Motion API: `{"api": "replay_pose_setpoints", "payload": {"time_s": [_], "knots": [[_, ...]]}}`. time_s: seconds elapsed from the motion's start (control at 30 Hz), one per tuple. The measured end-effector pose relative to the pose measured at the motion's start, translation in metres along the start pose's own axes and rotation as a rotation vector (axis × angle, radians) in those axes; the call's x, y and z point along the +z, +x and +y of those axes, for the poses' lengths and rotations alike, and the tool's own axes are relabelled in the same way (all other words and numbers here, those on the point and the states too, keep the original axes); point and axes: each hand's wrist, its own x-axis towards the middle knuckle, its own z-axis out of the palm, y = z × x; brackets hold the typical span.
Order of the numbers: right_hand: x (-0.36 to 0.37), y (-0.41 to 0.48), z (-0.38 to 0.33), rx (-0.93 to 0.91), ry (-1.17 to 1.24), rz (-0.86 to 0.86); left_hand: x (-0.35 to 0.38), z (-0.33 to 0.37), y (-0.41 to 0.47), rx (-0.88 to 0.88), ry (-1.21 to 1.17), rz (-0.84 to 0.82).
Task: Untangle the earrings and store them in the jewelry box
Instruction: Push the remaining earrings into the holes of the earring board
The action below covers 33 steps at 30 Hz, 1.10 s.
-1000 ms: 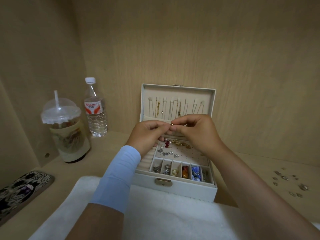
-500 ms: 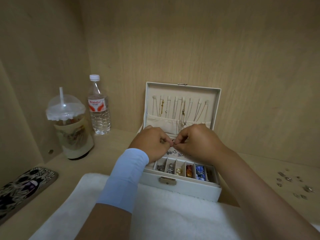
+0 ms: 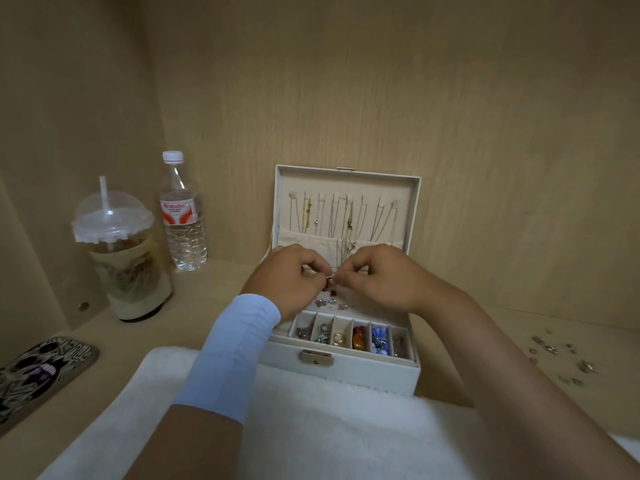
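Pinching entry: one small red earring (image 3: 330, 280), being held between the fingertips of both hands, low over the open jewelry box (image 3: 346, 372).

Left hand (image 3: 294, 275), wearing a pale blue sleeve (image 3: 232, 355): thumb and forefinger are closing on the earring from the left, other fingers curling toward the palm.

Right hand (image 3: 384, 278): thumb and forefinger are closing on the same piece from the right, other fingers likewise curling in.

Position: the earring is sitting midway between the two hands, so neither is nearer. Its long axis is too small to tell. It is hanging just above the flat pad (image 3: 367, 306) in the rear half of the tray. Whether it is touching the pad cannot be told.

Adjacent stock: loose silver pieces (image 3: 327, 302) are lying on the pad just beneath the fingers. The front compartments (image 3: 349, 336) are holding sorted items. More small pieces (image 3: 554, 355) are lying on the shelf, well apart to the right.

Judgement: the separating appears to be under way. The coming move is likely depending on drawing the hands apart sideways, then lowering straight down onto the pad.

Also present: lidded cup (image 3: 121, 254), water bottle (image 3: 183, 216), white towel (image 3: 311, 427).
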Motion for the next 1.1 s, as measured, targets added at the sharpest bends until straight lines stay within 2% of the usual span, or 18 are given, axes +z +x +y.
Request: {"api": "replay_pose_setpoints", "payload": {"time_s": [0.13, 0.23, 0.4, 0.6, 0.73, 0.87, 1.1], "knots": [[-0.032, -0.020, 0.011, 0.003, 0.062, 0.100, 0.009, 0.028, -0.007, 0.051, -0.134, 0.078], [-0.063, -0.049, 0.037, 0.041, 0.006, 0.147, 0.029, 0.062, -0.008, 0.123, -0.182, 0.046], [-0.106, -0.112, 0.091, 0.188, -0.152, 0.104, 0.088, 0.123, 0.001, 0.225, -0.105, -0.138], [-0.125, -0.158, 0.152, 0.400, -0.207, 0.030, 0.162, 0.174, 0.007, 0.212, 0.019, -0.376], [-0.124, -0.161, 0.171, 0.438, -0.198, 0.000, 0.194, 0.185, 0.008, 0.138, 0.076, -0.455], [-0.116, -0.158, 0.174, 0.421, -0.277, -0.026, 0.215, 0.181, 0.004, 0.100, 0.049, -0.454], [-0.109, -0.157, 0.175, 0.406, -0.302, -0.026, 0.225, 0.165, 0.001, 0.208, 0.055, -0.389]]}}
